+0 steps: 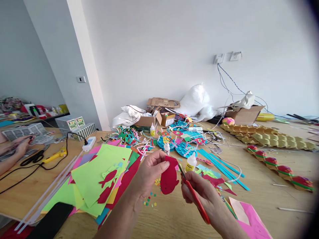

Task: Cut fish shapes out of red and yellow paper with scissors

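Pinched between the thumb and fingers of my left hand is a piece of red paper with a curved, partly cut outline. My right hand grips red-handled scissors, whose dark blades point up and left at the paper's right edge. Whether the blades touch the paper I cannot tell. Under the hands lie small coloured paper dots. Behind the scissors stands a glue bottle with a yellow label. Red paper scraps lie just right of my right hand.
Coloured paper sheets are stacked at left, beside a black phone. A yellow glue gun and black scissors lie farther left, near another person's hands. Egg-carton strips lie at right; cardboard boxes stand behind.
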Motion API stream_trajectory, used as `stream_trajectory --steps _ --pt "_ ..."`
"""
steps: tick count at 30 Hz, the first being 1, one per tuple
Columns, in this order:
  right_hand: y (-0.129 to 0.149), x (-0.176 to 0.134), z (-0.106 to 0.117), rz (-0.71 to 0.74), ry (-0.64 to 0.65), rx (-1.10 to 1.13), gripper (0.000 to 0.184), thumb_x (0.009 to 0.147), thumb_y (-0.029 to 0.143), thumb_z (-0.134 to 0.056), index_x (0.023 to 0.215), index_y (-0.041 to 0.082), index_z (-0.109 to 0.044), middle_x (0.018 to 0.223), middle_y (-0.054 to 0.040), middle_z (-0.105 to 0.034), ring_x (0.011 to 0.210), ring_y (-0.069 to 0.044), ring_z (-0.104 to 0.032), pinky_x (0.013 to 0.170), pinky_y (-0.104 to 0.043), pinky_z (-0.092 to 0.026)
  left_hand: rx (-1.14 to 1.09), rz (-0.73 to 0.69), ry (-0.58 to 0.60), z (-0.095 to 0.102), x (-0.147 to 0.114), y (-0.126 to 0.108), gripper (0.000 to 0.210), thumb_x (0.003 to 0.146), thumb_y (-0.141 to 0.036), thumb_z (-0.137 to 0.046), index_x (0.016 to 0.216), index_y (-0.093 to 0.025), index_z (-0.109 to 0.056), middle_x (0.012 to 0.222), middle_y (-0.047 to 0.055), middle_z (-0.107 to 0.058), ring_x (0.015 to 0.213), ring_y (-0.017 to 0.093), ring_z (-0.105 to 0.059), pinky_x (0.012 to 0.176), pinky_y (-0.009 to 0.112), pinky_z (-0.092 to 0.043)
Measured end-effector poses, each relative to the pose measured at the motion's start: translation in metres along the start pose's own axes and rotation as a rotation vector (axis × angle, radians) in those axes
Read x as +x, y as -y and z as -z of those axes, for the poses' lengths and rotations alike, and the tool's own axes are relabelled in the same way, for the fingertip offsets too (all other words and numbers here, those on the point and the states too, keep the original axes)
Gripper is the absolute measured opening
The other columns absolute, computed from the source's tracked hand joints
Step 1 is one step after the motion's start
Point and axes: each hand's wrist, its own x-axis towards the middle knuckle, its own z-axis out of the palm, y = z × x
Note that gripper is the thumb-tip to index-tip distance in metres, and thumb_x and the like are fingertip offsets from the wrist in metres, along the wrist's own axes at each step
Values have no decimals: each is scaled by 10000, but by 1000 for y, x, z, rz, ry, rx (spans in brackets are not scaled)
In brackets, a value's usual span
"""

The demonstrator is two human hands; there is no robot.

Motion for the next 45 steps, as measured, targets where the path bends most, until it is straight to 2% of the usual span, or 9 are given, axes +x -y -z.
stream_trajectory --steps 7,16,21,27,34,41,45 --pt "2 -2 -2 -7 8 1 345 791 494 -496 633 211 -379 520 61 -382 486 -105 -354 470 -241 -300 32 -21 -25 -2 -1 -2 144 683 -270 -631 700 -152 -550 590 -38 -542 521 65 -441 545 193 -330" --pt "-1 -4 0 -12 3 185 377 793 546 -523 686 188 -472 513 40 -472 474 -106 -423 470 -227 -346 35 -2 -5 -3 -3 -2 143 698 -281 -622 703 -163 -541 580 -44 -521 516 69 -434 541 201 -330" --pt "-4 -2 -1 -20 -10 181 397 763 554 -564 644 193 -451 492 41 -470 450 -101 -415 449 -225 -331 -12 -16 -1 -4 -1 -1 144 664 -257 -646 687 -154 -548 578 -47 -515 512 61 -419 535 191 -313" --pt "-5 -2 -5 -37 -28 174 422 740 580 -574 627 197 -439 491 47 -458 447 -96 -410 441 -222 -331 12 6 26 -1 -1 2 155 692 -291 -634 703 -162 -549 583 -44 -515 506 68 -419 531 201 -317" --pt "-6 -2 -3 -27 11 181 433 743 599 -564 646 192 -451 491 39 -486 447 -100 -441 440 -218 -341 1 13 12 -2 -2 2 183 676 -309 -650 710 -166 -541 612 -41 -520 530 70 -428 545 204 -326" --pt "2 -6 -3 -50 115 242 386 818 544 -513 708 175 -485 507 36 -489 460 -96 -427 459 -215 -336 2 20 71 1 -1 3 165 703 -300 -652 725 -163 -561 625 -36 -533 551 74 -457 560 204 -345" --pt "3 -7 -2 -50 126 238 382 824 534 -512 701 172 -500 512 30 -496 462 -98 -427 461 -217 -334 -37 33 90 2 -1 4 145 710 -281 -658 744 -165 -578 646 -33 -552 565 75 -473 570 200 -353"
